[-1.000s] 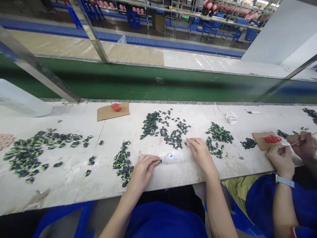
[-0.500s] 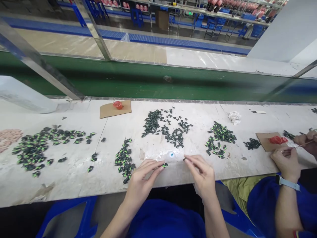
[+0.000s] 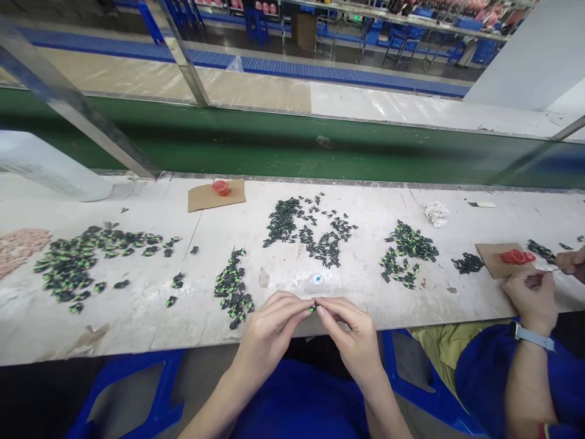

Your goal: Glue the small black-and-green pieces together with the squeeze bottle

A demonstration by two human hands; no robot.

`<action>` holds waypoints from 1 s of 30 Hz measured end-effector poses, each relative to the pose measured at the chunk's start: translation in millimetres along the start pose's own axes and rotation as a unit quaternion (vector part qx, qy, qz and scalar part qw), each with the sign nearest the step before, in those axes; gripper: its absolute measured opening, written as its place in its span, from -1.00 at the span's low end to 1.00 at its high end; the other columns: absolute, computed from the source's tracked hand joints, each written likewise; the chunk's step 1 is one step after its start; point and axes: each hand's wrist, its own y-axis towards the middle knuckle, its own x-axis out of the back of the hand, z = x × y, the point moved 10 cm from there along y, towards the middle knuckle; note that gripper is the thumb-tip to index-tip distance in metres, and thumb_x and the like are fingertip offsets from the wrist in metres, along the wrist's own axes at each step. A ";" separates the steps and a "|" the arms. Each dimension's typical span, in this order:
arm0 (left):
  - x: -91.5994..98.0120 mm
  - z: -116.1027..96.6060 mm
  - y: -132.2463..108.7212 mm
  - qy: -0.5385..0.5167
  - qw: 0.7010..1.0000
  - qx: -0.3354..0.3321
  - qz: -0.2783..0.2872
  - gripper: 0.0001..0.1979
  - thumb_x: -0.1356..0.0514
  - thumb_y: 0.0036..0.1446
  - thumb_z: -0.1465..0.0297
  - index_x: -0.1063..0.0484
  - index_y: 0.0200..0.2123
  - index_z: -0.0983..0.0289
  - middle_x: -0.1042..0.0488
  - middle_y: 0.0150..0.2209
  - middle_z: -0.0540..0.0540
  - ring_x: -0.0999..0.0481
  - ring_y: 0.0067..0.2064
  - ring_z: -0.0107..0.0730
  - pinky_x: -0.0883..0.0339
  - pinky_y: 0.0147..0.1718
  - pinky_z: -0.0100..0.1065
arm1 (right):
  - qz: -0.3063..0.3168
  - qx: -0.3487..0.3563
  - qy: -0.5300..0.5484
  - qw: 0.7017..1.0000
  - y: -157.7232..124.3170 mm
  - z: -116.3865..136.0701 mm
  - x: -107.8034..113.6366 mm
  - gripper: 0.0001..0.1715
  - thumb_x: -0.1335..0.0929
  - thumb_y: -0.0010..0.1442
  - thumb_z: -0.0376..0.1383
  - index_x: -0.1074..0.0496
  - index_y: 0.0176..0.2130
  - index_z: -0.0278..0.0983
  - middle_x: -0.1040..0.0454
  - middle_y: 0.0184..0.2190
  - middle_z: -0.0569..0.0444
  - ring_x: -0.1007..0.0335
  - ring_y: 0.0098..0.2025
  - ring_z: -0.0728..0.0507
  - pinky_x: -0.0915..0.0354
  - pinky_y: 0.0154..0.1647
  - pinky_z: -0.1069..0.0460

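Above the table's front edge, my left hand (image 3: 270, 326) pinches a small black-and-green piece (image 3: 312, 308) between thumb and fingertips. My right hand (image 3: 353, 332) is closed too, its fingertips meeting the left ones at that piece; the small dark piece it held is now mostly hidden by the fingers. Just beyond them lies a clear bottle (image 3: 316, 279) with a blue spot at its tip. A heap of black-and-green pieces (image 3: 232, 286) is beside my left hand. Farther back are many small dark pieces (image 3: 283, 221), in loose heaps.
More black-and-green pieces lie at left (image 3: 68, 265) and right (image 3: 409, 244). A red cup (image 3: 220, 188) stands on cardboard (image 3: 196, 200). Crumpled tissue (image 3: 437, 214) lies at back right. At far right, a co-worker's hand (image 3: 532, 299) works near another red cup (image 3: 512, 256).
My right hand has moved left with its small dark piece, and its fingertips now meet my left hand's at the black-and-green piece. The view has shifted slightly.
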 end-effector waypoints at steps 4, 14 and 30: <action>0.2 -0.4 1.4 -0.003 1.000 0.000 0.002 -0.78 -0.15 0.22 0.52 -0.56 -0.16 0.19 -0.60 -0.36 0.10 -0.54 -0.30 -0.30 -0.47 -0.35 -0.33 | 0.017 0.035 -0.040 0.998 -0.1 5.7 -2.9 -0.79 -0.33 0.25 -0.34 -0.58 -0.18 -0.20 -0.62 -0.30 -0.01 -0.56 -0.26 -0.15 -0.50 -0.31 0.00; -0.5 0.2 2.8 -0.018 0.999 0.026 -0.011 -0.81 -0.22 0.14 0.53 -0.57 -0.21 0.21 -0.62 -0.35 0.08 -0.56 -0.31 -0.34 -0.50 -0.34 -0.37 | 0.030 0.096 -0.073 0.992 -3.1 11.7 -5.1 -0.86 -0.27 0.29 -0.37 -0.43 -0.19 -0.23 -0.52 -0.29 -0.01 -0.47 -0.24 -0.11 -0.45 -0.37 0.04; -5.6 19.0 -5.8 -0.033 0.990 0.133 -0.020 -0.86 -0.24 0.11 0.45 -0.57 -0.25 0.22 -0.61 -0.31 0.08 -0.59 -0.30 -0.34 -0.53 -0.30 -0.37 | 0.069 0.099 -0.055 0.991 -5.0 7.8 -7.6 -0.86 -0.26 0.30 -0.37 -0.37 -0.16 -0.21 -0.49 -0.17 -0.07 -0.44 -0.07 -0.16 -0.45 -0.26 -0.02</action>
